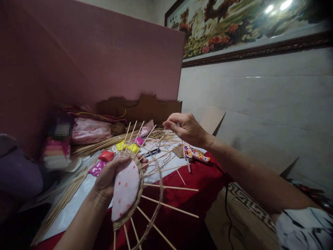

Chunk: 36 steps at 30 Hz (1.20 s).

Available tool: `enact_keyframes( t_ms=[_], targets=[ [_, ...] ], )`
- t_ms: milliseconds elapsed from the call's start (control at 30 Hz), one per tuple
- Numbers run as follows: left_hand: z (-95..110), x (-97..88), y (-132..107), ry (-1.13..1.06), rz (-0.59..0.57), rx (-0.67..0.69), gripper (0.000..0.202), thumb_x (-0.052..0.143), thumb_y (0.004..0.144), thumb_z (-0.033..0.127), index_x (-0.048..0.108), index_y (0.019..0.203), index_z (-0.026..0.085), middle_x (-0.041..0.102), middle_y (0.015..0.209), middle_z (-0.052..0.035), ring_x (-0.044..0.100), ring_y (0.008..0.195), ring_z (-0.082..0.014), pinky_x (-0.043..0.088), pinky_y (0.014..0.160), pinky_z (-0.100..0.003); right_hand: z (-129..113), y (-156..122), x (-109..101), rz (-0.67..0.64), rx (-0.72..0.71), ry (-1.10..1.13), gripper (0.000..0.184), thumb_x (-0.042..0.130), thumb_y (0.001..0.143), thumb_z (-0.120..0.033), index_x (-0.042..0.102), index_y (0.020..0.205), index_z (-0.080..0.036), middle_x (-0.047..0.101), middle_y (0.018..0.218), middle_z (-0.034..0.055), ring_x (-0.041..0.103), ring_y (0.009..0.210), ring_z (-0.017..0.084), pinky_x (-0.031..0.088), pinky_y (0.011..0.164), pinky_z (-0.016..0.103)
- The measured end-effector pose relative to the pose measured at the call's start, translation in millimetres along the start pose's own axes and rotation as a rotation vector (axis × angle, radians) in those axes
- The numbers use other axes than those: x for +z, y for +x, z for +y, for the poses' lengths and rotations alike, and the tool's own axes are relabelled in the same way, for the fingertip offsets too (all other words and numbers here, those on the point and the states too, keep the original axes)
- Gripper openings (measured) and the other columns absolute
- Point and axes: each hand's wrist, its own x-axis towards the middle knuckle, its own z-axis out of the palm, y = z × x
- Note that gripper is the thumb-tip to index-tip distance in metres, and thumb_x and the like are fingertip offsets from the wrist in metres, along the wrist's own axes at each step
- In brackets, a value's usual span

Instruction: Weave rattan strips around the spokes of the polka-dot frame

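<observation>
My left hand (110, 177) grips a round woven base (128, 189) covered in pink dotted fabric, held on edge above the table. Thin wooden spokes (169, 206) stick out of it all round, and a ring of twine (158, 184) runs through them. My right hand (185, 127) is raised to the right of the base, fingers pinched on a thin strand of twine that leads down to the weave.
A red cloth (205, 177) covers the table, with a white sheet (78, 201) on it. A patterned glue gun (195, 154) lies by my right wrist. Bundled sticks (101, 144), coloured clay packs (105, 156), fabric bags and a cardboard piece lie behind. A pink board stands at the back.
</observation>
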Motion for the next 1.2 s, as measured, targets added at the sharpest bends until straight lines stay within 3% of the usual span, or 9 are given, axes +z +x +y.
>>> enact_keyframes(
  t_ms=[333,600,1200],
  targets=[
    [0,0.2,0,0.03,-0.043,0.022,0.026,0.043,0.079,0.011,0.066,0.089,0.004,0.071,0.081,-0.0198,0.068,0.081,-0.0299,0.055,0.072,-0.041,-2,2,1,0.017,-0.016,-0.001,0.039,0.042,0.089,-0.04,0.06,0.068,-0.013,0.053,0.064,0.0014,0.045,0.059,0.01,0.03,0.057,0.025],
    [0,4.9,-2,-0.028,0.012,0.046,0.026,0.044,0.077,0.008,0.066,0.089,0.002,0.071,0.084,-0.0206,0.068,0.081,-0.0276,0.055,0.07,-0.037,-5,3,0,0.042,-0.014,0.015,0.042,0.042,0.088,-0.045,0.061,0.07,-0.013,0.056,0.067,0.0025,0.047,0.062,0.011,0.031,0.059,0.026],
    [4,5.2,2,-0.044,0.116,0.099,0.022,0.044,0.076,0.007,0.065,0.082,0.005,0.072,0.071,-0.0167,0.069,0.071,-0.0289,0.056,0.069,-0.043,-5,19,3,0.11,0.017,0.079,0.048,0.042,0.085,-0.052,0.062,0.065,-0.013,0.057,0.064,0.0024,0.047,0.058,0.01,0.033,0.057,0.025]
  ],
)
